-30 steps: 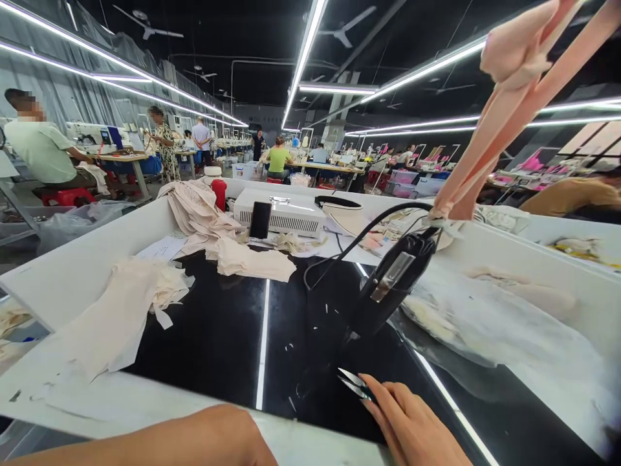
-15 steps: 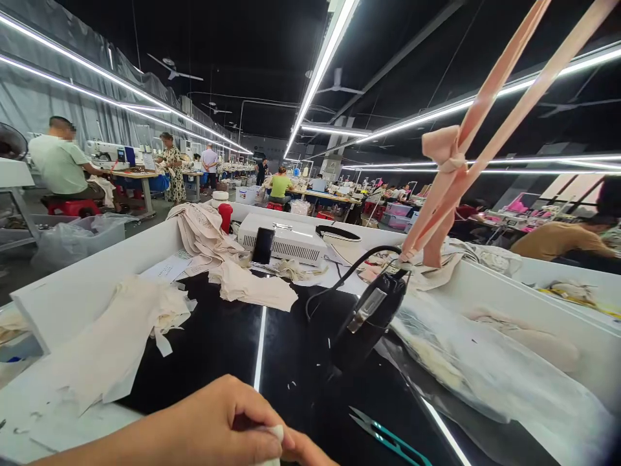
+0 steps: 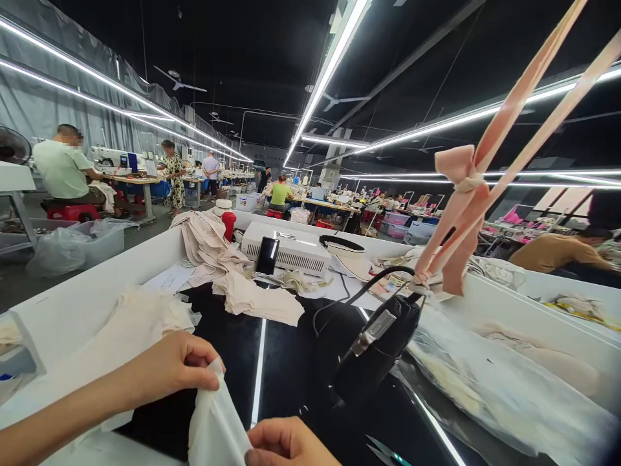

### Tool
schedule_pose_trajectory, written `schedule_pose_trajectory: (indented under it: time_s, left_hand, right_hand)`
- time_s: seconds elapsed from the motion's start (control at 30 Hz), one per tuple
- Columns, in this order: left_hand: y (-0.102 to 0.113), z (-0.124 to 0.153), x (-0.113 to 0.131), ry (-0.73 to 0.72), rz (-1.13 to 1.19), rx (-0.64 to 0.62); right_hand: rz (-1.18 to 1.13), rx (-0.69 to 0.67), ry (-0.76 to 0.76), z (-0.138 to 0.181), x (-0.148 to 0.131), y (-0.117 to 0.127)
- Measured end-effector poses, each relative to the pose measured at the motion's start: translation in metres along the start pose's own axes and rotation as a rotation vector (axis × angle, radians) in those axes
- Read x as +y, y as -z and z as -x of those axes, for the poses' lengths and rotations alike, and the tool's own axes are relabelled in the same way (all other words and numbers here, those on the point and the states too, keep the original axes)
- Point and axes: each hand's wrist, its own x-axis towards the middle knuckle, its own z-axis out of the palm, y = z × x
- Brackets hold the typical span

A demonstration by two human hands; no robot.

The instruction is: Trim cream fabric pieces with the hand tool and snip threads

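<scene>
My left hand [image 3: 173, 367] pinches the top edge of a small white fabric piece [image 3: 217, 424] above the black table top [image 3: 286, 362]. At the bottom edge my right hand [image 3: 286, 445] grips the same piece lower down, fingers curled. A black corded tool [image 3: 376, 343] hangs tilted over the table from a pink ribbon [image 3: 466, 213], to the right of my hands. Teal thread snips [image 3: 388, 454] lie on the table near my right hand.
Cream fabric pieces [image 3: 130, 327] lie at left and in a pile [image 3: 233, 285] further back. A white box machine [image 3: 294, 249] with a phone [image 3: 267, 255] stands at the far end. A plastic bag of fabric [image 3: 490, 382] fills the right. Other people work at distant tables.
Both hands have come up holding the white fabric piece; a second ago the right hand lay by the snips. The view has tilted upward slightly.
</scene>
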Motion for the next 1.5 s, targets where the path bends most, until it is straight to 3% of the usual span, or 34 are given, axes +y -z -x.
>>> schedule_pose_trajectory:
  time_s: [0.17,0.3,0.53,0.67,0.9,1.2,1.33,1.5]
  left_hand:
    - [0.015,-0.004,-0.008,0.057,0.020,-0.031]
    - [0.031,-0.021,0.002,0.018,-0.039,0.028]
    - [0.054,-0.084,0.033,-0.373,-0.240,0.447]
    - [0.054,-0.122,0.020,-0.471,-0.365,0.471]
    - [0.042,-0.150,-0.029,-0.470,-0.599,0.298]
    - [0.035,-0.146,-0.037,-0.509,-0.757,0.255]
    - [0.038,-0.141,-0.037,-0.506,-0.786,0.276]
    - [0.053,-0.114,-0.028,-0.478,-0.805,0.338]
  right_hand:
    - [0.035,0.035,0.020,-0.008,-0.004,0.003]
    - [0.049,0.231,0.100,-0.023,-0.018,0.011]
    - [0.294,0.723,0.611,-0.080,-0.080,0.074]
    - [0.543,0.906,0.770,-0.117,-0.089,0.109]
    - [0.965,0.808,0.626,-0.140,-0.055,0.127]
    - [1.229,0.915,0.416,-0.132,-0.051,0.110]
    - [1.207,0.919,0.451,-0.125,-0.047,0.091]
    - [1.097,0.722,0.614,-0.094,-0.018,0.058]
